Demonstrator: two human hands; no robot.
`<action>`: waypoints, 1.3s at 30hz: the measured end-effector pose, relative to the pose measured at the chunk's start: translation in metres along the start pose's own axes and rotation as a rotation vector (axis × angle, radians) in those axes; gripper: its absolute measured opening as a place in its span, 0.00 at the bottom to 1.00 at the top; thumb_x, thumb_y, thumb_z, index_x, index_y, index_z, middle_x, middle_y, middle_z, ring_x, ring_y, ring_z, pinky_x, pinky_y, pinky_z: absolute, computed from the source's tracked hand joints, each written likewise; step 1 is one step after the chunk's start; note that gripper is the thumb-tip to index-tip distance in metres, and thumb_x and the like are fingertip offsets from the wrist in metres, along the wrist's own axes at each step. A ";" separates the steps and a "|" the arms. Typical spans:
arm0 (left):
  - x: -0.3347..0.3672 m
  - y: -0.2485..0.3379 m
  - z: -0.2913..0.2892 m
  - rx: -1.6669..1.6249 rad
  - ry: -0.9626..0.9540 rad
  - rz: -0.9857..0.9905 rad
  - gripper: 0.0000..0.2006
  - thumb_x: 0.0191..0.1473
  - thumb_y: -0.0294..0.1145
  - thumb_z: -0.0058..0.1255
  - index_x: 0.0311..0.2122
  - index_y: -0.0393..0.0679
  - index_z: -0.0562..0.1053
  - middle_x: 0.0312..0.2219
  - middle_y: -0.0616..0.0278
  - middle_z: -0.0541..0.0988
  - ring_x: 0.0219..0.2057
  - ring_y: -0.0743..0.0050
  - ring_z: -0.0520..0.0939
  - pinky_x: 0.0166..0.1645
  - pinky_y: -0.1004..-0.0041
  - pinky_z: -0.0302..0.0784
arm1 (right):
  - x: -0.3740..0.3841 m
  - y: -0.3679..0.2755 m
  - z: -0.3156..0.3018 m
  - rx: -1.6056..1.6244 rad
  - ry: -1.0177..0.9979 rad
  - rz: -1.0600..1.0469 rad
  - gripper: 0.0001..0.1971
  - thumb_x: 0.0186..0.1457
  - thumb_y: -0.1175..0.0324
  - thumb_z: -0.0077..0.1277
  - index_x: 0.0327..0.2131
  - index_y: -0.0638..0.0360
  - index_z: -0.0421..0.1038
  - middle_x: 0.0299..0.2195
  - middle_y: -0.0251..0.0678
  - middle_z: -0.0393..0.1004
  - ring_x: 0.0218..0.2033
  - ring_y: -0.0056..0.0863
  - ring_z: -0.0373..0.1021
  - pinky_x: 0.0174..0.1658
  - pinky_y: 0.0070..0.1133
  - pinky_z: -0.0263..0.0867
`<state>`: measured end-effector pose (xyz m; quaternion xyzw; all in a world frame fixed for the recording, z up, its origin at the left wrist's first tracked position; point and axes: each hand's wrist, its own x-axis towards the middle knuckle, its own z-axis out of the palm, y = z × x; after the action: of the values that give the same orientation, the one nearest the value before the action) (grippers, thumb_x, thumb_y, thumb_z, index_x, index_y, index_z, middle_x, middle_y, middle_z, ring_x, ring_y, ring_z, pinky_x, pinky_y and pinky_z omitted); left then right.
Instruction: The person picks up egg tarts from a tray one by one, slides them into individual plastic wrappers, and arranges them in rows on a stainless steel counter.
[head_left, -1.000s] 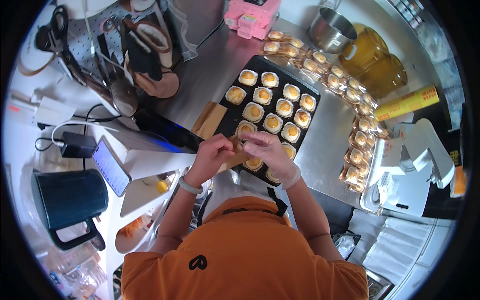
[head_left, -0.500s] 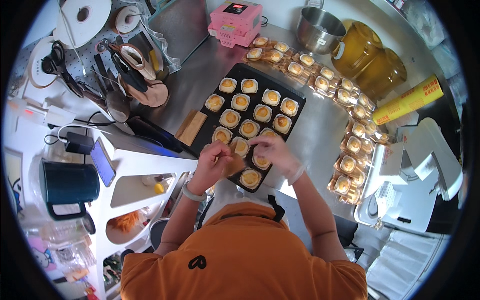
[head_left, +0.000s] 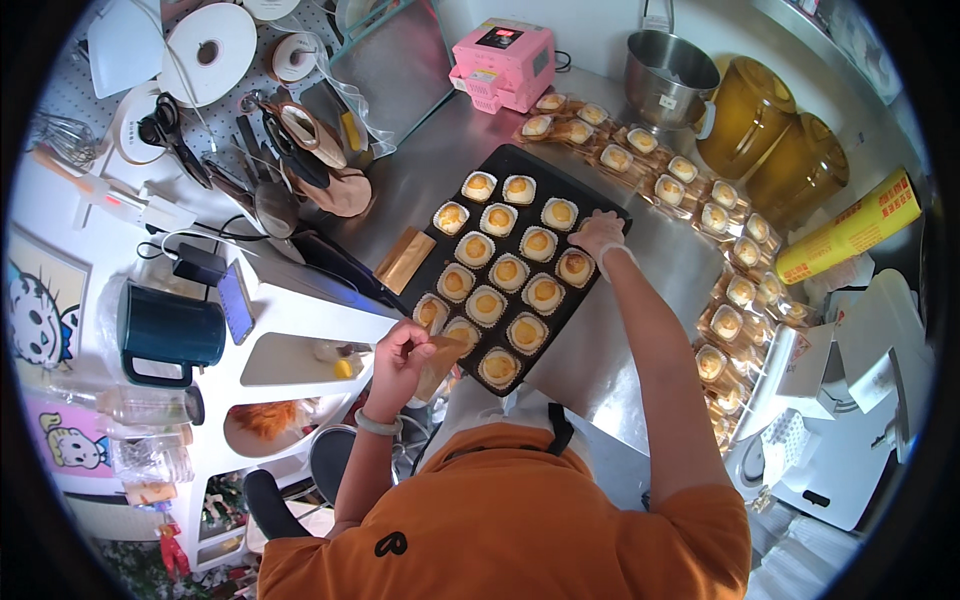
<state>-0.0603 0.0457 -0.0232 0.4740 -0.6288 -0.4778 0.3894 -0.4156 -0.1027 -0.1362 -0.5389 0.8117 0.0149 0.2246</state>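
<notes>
A black baking tray (head_left: 513, 156) holds rows of small golden-topped cakes (head_left: 510, 271) in white fluted paper cups. At its near-left edge, my left hand (head_left: 402, 358) pinches a small brown see-through bag (head_left: 438, 366) between thumb and fingers. The bag hangs partly over the nearest cakes. My right hand (head_left: 600, 235) reaches to the tray's right side, its fingers curled down around a cake there that they mostly hide. A flat stack of brown bags (head_left: 404, 262) lies at the tray's left edge.
Bagged cakes (head_left: 670, 188) line the back and right of the steel counter. Behind them stand a pink machine (head_left: 502, 64), a metal bowl (head_left: 672, 78) and amber containers (head_left: 742, 117). A yellow roll (head_left: 848, 227) and white appliance (head_left: 850, 370) sit right. A white shelf (head_left: 290, 310) borders the left.
My right hand has moved away from the left, up and right to a cake at the tray's right side. My left hand keeps the bag, slightly lower. The whole view has shifted.
</notes>
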 end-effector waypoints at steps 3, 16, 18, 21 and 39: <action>0.001 0.001 -0.006 -0.017 0.025 -0.002 0.07 0.47 0.16 0.50 0.26 0.38 0.65 0.23 0.71 0.65 0.25 0.86 0.63 0.31 0.85 0.59 | 0.014 0.012 0.010 0.029 0.097 0.042 0.38 0.36 0.52 0.57 0.49 0.66 0.59 0.47 0.51 0.61 0.50 0.46 0.58 0.53 0.29 0.55; 0.027 0.007 -0.023 -0.221 -0.070 0.009 0.04 0.52 0.19 0.48 0.29 0.40 0.67 0.23 0.75 0.68 0.27 0.91 0.67 0.32 0.87 0.63 | -0.015 0.032 -0.034 0.056 0.246 -0.108 0.36 0.30 0.67 0.61 0.48 0.62 0.60 0.43 0.51 0.64 0.47 0.47 0.61 0.52 0.29 0.61; 0.039 0.009 -0.022 -0.269 -0.157 0.003 0.04 0.52 0.20 0.48 0.29 0.40 0.66 0.24 0.76 0.67 0.28 0.92 0.67 0.33 0.87 0.63 | -0.056 0.011 -0.068 0.077 0.339 -0.211 0.40 0.27 0.70 0.60 0.51 0.63 0.58 0.44 0.52 0.63 0.48 0.49 0.60 0.53 0.30 0.59; 0.051 0.008 -0.018 -0.361 -0.209 0.004 0.02 0.53 0.24 0.49 0.30 0.42 0.68 0.23 0.76 0.70 0.24 0.94 0.67 0.28 0.90 0.61 | -0.111 -0.036 -0.103 0.192 0.346 -0.533 0.41 0.29 0.71 0.57 0.54 0.61 0.55 0.45 0.51 0.61 0.50 0.47 0.57 0.54 0.31 0.56; 0.046 0.018 -0.042 -0.598 -0.264 -0.133 0.03 0.51 0.25 0.53 0.30 0.41 0.70 0.24 0.74 0.72 0.28 0.91 0.71 0.35 0.86 0.67 | -0.220 -0.160 -0.098 0.050 0.374 -0.998 0.40 0.32 0.77 0.57 0.54 0.60 0.53 0.45 0.42 0.58 0.49 0.42 0.56 0.48 0.30 0.61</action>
<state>-0.0363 -0.0065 0.0055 0.3128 -0.4732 -0.7229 0.3946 -0.2384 -0.0052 0.0709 -0.8475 0.4830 -0.2094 0.0685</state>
